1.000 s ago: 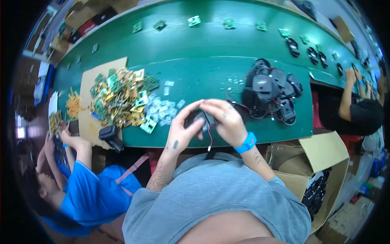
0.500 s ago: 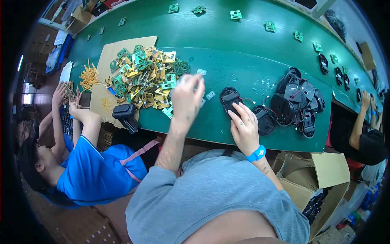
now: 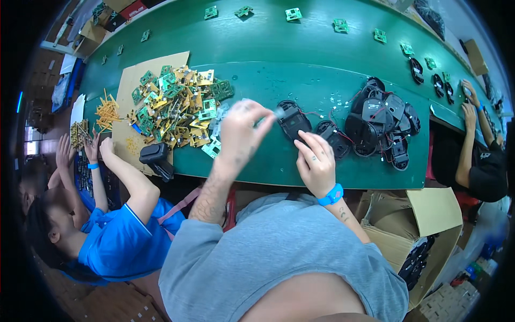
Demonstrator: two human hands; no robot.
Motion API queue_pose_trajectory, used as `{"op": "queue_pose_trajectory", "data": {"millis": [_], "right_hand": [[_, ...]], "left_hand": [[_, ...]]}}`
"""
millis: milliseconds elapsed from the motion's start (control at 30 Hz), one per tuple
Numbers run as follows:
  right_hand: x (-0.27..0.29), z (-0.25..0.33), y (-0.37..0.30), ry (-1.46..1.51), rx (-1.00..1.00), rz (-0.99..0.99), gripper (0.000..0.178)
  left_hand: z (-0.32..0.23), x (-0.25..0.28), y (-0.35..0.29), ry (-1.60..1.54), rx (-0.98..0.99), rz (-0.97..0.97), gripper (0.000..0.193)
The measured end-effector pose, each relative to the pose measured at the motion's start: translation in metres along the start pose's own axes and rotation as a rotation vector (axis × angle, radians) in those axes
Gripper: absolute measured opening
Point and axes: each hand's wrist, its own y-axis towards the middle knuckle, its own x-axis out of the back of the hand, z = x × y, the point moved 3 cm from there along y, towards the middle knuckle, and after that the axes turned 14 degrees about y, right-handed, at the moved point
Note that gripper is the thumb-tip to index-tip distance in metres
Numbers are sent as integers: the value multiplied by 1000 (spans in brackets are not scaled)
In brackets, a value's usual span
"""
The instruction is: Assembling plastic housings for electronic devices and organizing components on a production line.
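Observation:
My left hand (image 3: 244, 134) pinches a small translucent plastic piece (image 3: 279, 113), a little blurred, at the left edge of an oval black plastic housing (image 3: 294, 121). The housing lies open side up, with a thin red wire running from it. At its near end, my right hand (image 3: 317, 167), wearing a blue wristband, grips it with bent fingers. Just right of it lies a second black housing (image 3: 333, 138). More clear plastic pieces (image 3: 219, 122) lie beside my left hand, partly hidden by it.
Green and yellow circuit boards (image 3: 177, 107) are heaped on cardboard (image 3: 129, 80) at left, with a black case (image 3: 155, 155) in front. Black housings (image 3: 381, 115) are piled at right. Spaced boards (image 3: 340, 25) line the far strip. Co-workers sit on both sides; an open carton (image 3: 394, 249) stands at lower right.
My left hand has moved the clear piece right, to the housing's edge. My right hand stays at the housing's near end. The whole view has shifted slightly.

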Motion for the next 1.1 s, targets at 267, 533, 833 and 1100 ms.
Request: {"op": "queue_pose_trajectory", "data": {"millis": [267,533,833,1100], "right_hand": [[-4,7,-2,120,-18,64,29],[-3,5,0,144,-32,73,26],[-1,8,3,178,-59,67,24],[0,10,3,220,-28,27,26]], "left_hand": [[-23,-34,-14,162,-65,-26,6],[-26,-43,-14,234,-111,-14,8],[-25,-44,-17,179,-9,-38,10],[-2,-29,34,-40,-22,132,17]]}}
